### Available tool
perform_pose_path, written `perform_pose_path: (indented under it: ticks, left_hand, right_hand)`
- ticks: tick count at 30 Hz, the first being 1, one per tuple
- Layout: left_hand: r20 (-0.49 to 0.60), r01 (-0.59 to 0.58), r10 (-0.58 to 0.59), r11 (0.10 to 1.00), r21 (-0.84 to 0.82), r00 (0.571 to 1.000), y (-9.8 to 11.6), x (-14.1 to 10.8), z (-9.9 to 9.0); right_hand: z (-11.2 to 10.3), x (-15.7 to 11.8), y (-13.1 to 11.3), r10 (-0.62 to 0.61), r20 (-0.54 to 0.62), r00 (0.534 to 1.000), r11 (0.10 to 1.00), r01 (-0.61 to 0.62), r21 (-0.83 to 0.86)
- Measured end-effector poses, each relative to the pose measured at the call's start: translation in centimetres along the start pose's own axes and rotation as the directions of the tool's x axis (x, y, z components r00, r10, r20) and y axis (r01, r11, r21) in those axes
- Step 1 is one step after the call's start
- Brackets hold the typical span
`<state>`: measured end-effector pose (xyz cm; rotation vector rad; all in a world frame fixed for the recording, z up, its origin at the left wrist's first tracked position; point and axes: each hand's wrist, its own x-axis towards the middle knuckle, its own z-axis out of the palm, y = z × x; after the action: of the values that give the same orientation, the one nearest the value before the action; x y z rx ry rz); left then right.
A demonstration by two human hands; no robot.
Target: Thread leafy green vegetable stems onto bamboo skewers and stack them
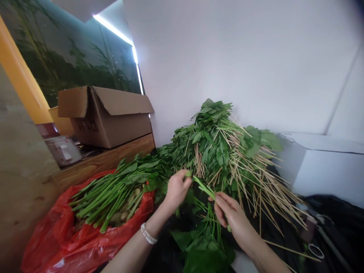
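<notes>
The fingertips of the left hand [178, 190] pinch one end of a green stalk [203, 186], and the thumb and fingers of the right hand [231, 216] pinch it further along. Leafy stems [212, 223] lie below. Beyond stands a heap of greens [212, 148] bristling with wooden skewers [250, 178], and stalks [108, 201] fill a red plastic bag [57, 235] to the left.

Count: two hands [204, 204], near; one beaded bracelet [148, 234]; one red plastic bag [57, 235], near left; one cardboard box [106, 117], far left; one white box [321, 170], far right; one heap of leafy greens [216, 148], far centre; bamboo skewers [267, 189], too many to count.
</notes>
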<state>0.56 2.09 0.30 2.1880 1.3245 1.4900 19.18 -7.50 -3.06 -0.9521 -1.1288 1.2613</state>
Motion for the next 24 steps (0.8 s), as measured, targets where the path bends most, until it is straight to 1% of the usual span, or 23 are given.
perform_pose_path:
  ticks: [1,3,5,7,8,9,10,11,12,13,14,15,16,17,19,20,21,22,24]
  left_hand:
    - [-0.066,0.037,-0.037,0.999,-0.013,0.997,-0.4,0.8,-0.5]
    - [-0.186,0.085,-0.086,0.996,-0.014,0.979,-1.2,2.6,-2.0]
    - [-0.281,0.09,-0.088,0.996,-0.007,0.956,-1.6,4.2,-3.8]
    - [-0.366,0.03,-0.014,0.999,0.04,0.93,-1.5,5.0,-4.7]
    - [-0.385,-0.018,0.046,0.997,0.076,0.922,-1.4,4.9,-4.6]
    - [-0.371,-0.074,0.112,0.991,0.115,0.922,-1.3,4.4,-4.1]
    - [-0.314,-0.135,0.177,0.98,0.148,0.933,-1.3,3.7,-3.4]
    - [-0.197,-0.198,0.228,0.966,0.165,0.954,-1.5,2.7,-2.5]
    - [-0.035,-0.255,0.264,0.953,0.166,0.964,-1.8,1.6,-1.5]
    - [0.163,-0.306,0.282,0.941,0.145,0.945,-2.2,0.5,-0.7]
    - [0.363,-0.342,0.284,0.933,0.108,0.888,-2.5,-0.5,-0.1]
    - [0.489,-0.343,0.263,0.936,0.08,0.832,-2.8,-1.4,0.2]
    - [0.549,-0.308,0.229,0.95,0.055,0.804,-2.9,-2.1,0.1]
    - [0.562,-0.25,0.196,0.968,0.021,0.803,-2.8,-2.6,-0.3]
    - [0.521,-0.089,0.137,0.989,-0.117,0.842,-1.8,-3.1,-1.3]
    - [0.505,-0.001,0.114,0.976,-0.218,0.855,-1.0,-3.3,-1.8]
    - [0.512,0.088,0.095,0.942,-0.323,0.854,-0.2,-3.5,-2.0]
    - [0.533,0.177,0.077,0.895,-0.409,0.842,0.7,-3.8,-2.1]
    - [0.576,0.346,0.029,0.774,-0.531,0.817,2.3,-4.5,-1.7]
  right_hand:
    - [-0.3,0.1,-0.1,-0.009,-0.026,1.0,1.0,0.009,0.017]
    - [-1.0,0.3,-0.4,-0.029,-0.087,0.996,0.999,0.032,0.038]
    - [-1.4,0.5,-0.6,-0.045,-0.135,0.99,0.997,0.052,0.049]
    - [-1.4,0.5,-0.7,-0.046,-0.148,0.988,0.997,0.054,0.049]
    - [-1.4,0.5,-0.7,-0.042,-0.145,0.989,0.998,0.049,0.048]
    - [-1.3,0.5,-0.6,-0.036,-0.139,0.99,0.998,0.043,0.045]
    - [-1.2,0.4,-0.5,-0.03,-0.133,0.991,0.998,0.036,0.043]
    - [-1.1,0.4,-0.4,-0.025,-0.129,0.991,0.999,0.031,0.04]
    - [-1.0,0.4,-0.3,-0.022,-0.124,0.992,0.999,0.027,0.036]
    - [-1.0,0.5,-0.1,-0.02,-0.119,0.993,0.999,0.024,0.032]
    - [-1.0,0.6,0.1,-0.018,-0.113,0.993,0.999,0.022,0.029]
    - [-1.0,0.6,0.3,-0.018,-0.106,0.994,0.999,0.021,0.026]
    - [-1.0,0.7,0.5,-0.019,-0.097,0.995,1.0,0.021,0.023]
    - [-0.9,0.7,0.7,-0.019,-0.085,0.996,1.0,0.021,0.019]
    - [-0.7,0.7,1.0,-0.022,-0.055,0.998,1.0,0.023,0.008]
    - [-0.5,0.5,1.1,-0.024,-0.039,0.999,1.0,0.024,0.002]
    - [-0.2,0.3,1.1,-0.026,-0.016,1.0,1.0,0.025,-0.009]
    - [0.0,0.1,1.1,-0.026,0.019,0.999,0.999,0.026,-0.03]
    - [0.5,-0.3,1.0,-0.032,0.104,0.994,0.995,0.042,-0.096]
